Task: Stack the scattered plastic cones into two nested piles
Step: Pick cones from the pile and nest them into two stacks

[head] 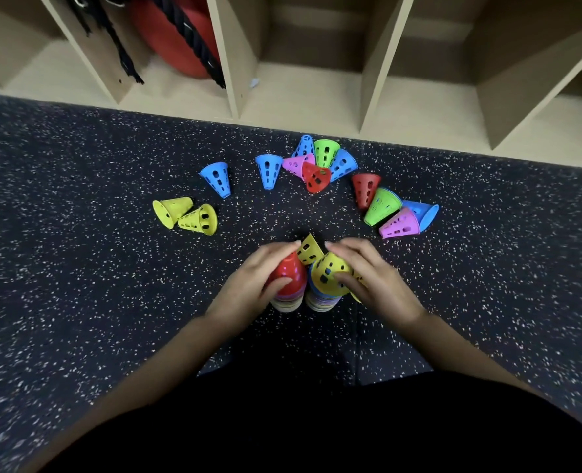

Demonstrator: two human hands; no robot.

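Now the left hand (258, 274) curls round the red-topped pile (290, 272); the right hand (374, 278) clasps the yellow cone (328, 273) atop the neighbouring pile (321, 300) at its 3 o'clock; loose cones (316, 177) lie scattered from 10 to 2 o'clock on the speckled floor (78, 268).

Dim, even indoor light; wide-angle bending and motion blur smear the edges.
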